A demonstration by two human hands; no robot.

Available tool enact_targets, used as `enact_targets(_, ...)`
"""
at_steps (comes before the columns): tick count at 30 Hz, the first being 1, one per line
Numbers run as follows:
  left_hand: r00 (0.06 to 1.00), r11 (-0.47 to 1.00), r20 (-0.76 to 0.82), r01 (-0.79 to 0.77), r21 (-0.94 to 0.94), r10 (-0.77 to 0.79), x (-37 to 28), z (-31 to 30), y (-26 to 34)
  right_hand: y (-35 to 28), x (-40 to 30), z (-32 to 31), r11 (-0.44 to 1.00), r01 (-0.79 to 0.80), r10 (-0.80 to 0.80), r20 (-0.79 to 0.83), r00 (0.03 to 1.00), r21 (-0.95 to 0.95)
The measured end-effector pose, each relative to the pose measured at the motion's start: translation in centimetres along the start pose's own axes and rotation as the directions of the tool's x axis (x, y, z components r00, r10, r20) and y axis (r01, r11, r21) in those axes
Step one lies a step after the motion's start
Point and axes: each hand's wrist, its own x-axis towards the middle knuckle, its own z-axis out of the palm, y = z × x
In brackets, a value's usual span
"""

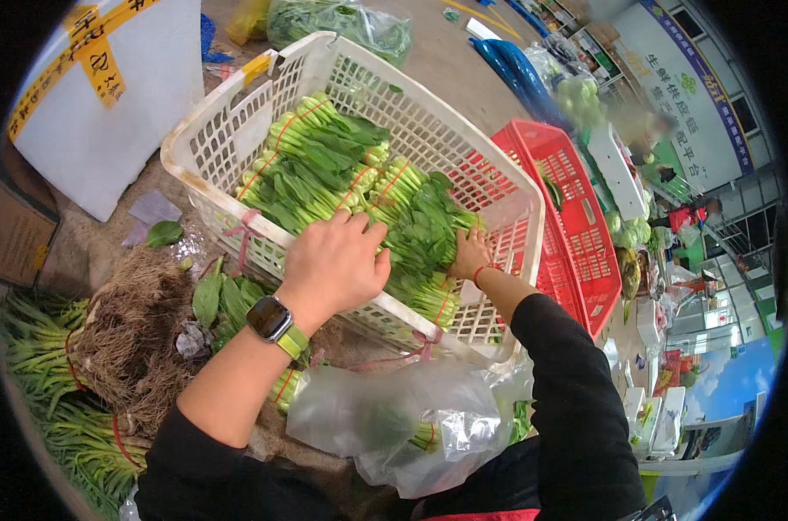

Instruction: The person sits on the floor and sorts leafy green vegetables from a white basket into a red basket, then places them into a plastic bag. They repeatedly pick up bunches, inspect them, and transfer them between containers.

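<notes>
A white plastic crate (195,185) stands tilted in my view, holding several bundles of leafy greens (329,146) tied with red bands. My left hand (332,264), with a smartwatch (269,319) on its wrist, reaches over the near rim. Its fingertips are at the stem ends of the middle bundles, and the palm side is hidden. Inside the crate's right end, my right hand (473,255) touches a bundle of greens (426,215) on the right. How firmly either hand grips is hidden. A red band circles my right wrist.
Red plastic crates (579,228) stand beyond the right end. A white foam box (120,71) with yellow tape is at left. Rooted green bundles (101,430) lie at lower left. A clear plastic bag (400,404) is before me; another bag of greens (342,29) lies behind.
</notes>
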Motion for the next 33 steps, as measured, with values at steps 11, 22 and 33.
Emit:
enact_targets(11,0.999,1.0,-0.051,0.0,-0.022,-0.001,-0.1,0.2,0.0,0.0,-1.0,1.5,0.997,0.066,-0.063,-0.072,0.995,0.039)
enact_targets(22,0.99,0.997,0.124,0.068,0.048,-0.074,0.5,-0.6,0.8,3.2,-9.0,-13.5,0.963,0.246,-0.268,-0.272,0.924,-0.112)
enact_targets(33,0.943,0.982,0.276,0.191,0.006,-0.186,0.2,-0.8,1.1,22.7,-34.1,-13.1,0.765,0.296,0.391,-0.777,0.494,0.573)
